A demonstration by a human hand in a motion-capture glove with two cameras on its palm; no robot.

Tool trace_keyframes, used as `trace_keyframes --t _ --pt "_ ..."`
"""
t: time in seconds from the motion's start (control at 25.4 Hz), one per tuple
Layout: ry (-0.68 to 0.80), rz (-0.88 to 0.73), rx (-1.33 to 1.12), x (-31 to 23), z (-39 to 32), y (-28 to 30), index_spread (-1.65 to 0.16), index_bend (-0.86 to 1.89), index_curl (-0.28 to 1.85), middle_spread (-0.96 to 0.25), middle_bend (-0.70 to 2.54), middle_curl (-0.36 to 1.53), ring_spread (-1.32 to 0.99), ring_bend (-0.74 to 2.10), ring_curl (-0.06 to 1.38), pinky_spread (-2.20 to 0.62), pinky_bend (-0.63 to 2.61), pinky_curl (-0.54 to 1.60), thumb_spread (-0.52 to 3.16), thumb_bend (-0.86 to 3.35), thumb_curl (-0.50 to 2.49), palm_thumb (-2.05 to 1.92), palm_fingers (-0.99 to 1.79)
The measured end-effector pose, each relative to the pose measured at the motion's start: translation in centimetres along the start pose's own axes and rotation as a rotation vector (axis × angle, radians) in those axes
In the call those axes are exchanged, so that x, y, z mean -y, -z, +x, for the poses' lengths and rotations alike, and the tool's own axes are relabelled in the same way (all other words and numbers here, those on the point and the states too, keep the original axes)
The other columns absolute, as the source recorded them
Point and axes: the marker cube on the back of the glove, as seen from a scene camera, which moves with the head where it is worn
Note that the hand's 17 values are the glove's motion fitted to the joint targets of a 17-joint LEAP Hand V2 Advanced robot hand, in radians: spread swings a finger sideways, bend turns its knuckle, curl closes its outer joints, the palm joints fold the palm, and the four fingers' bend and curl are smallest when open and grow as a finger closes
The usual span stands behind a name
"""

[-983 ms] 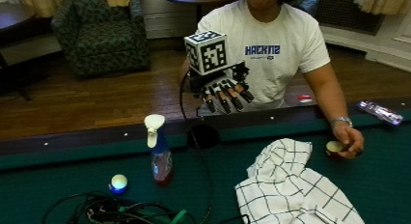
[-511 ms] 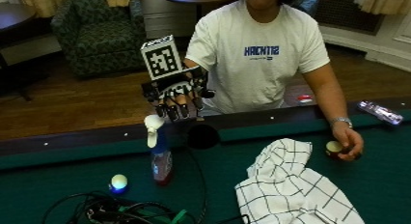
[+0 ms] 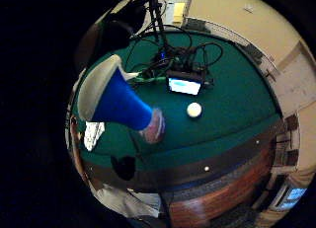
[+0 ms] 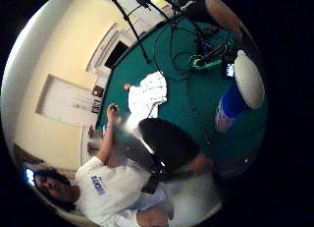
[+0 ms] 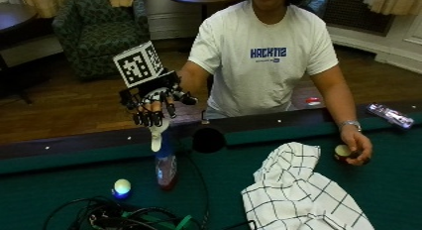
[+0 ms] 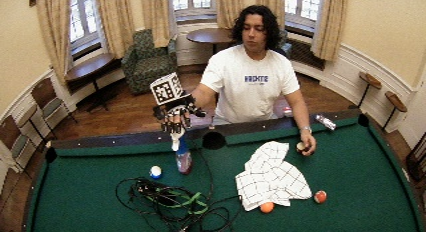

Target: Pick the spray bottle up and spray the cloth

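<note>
Outside view: blue spray bottle (image 5: 163,158) with white trigger head stands on the green counter (image 5: 59,190) beside the checked cloth (image 5: 300,195); gloved right hand (image 5: 153,105) above it, grip released, fingers spread, fingertips at the head.

A person in a white T-shirt (image 6: 249,87) stands at the far side of a green pool table (image 6: 86,202). The gloved right hand (image 6: 174,116) hangs over the far rail, fingers pointing down and spread, just above the white head of a blue spray bottle (image 6: 182,156) that stands upright on the felt. A white checked cloth (image 6: 271,176) lies crumpled to the right of the bottle, well apart from it. The bare left hand (image 6: 306,146) rests on the felt near the cloth's far right edge, cupped on a pale ball. A tangle of black cables (image 6: 174,204) lies near the bottle. A white ball (image 6: 156,171) sits left of the bottle. Two orange balls (image 6: 267,207) lie at the cloth's near edge.
</note>
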Motion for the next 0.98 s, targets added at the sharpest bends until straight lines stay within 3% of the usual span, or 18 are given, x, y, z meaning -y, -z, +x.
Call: trace_keyframes --t 0.59,0.98 --pt "-0.110 0.132 0.457 -4.8 5.7 -4.5 -0.42 0.07 0.24 -0.12 0.20 0.33 -0.10 0.39 0.33 0.23 0.34 0.34 1.07 0.02 0.32 0.51 0.43" --pt "-0.169 0.130 0.538 -7.0 6.8 -6.0 -0.41 0.09 0.20 -0.13 0.22 0.35 -0.11 0.42 0.33 0.23 0.37 0.35 1.08 -0.01 0.32 0.56 0.41"
